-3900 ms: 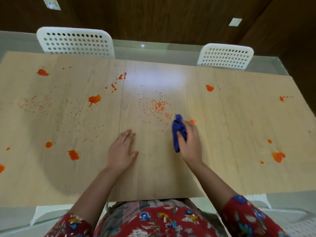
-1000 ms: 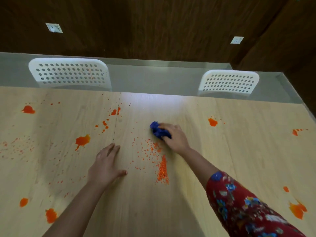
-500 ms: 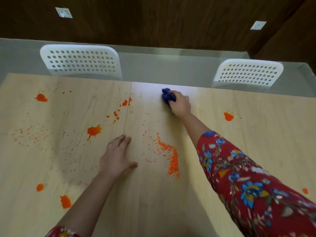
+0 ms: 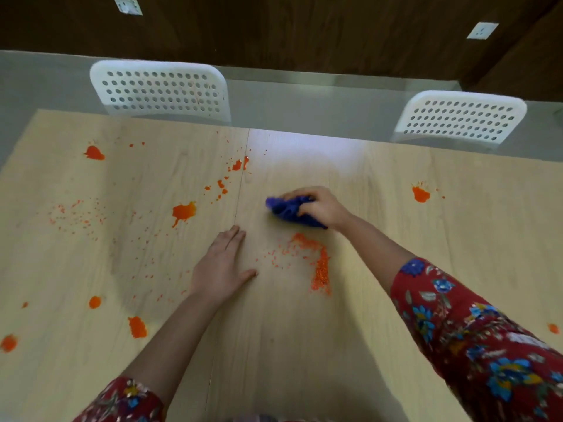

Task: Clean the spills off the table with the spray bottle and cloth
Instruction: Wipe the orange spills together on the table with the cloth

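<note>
Table top [image 4: 426, 269]: pale wood-grain board, smooth, low sheen, white glare at the far middle.
Cloth [image 4: 286, 210]: dark blue fabric, soft, crumpled, matt.
Blots [image 4: 182, 211]: orange, opaque, paint-like, flat on the wood.
Grainy heap [image 4: 320, 269]: orange loose crumbs, rough.
Chair backs [image 4: 161, 89]: white plastic, smooth, pierced with round holes.
Wall [image 4: 304, 32]: dark brown wood panelling, matt.
Socket plate [image 4: 482, 30]: white plastic.
Sleeve [image 4: 475, 345]: red floral printed cloth, matt.
Floor [image 4: 304, 102]: grey, smooth, slightly glossy.

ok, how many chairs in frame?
2. The left chair stands beyond the far edge of the table. The right chair stands beyond that edge too. Any on the near side would be out of view.
</note>
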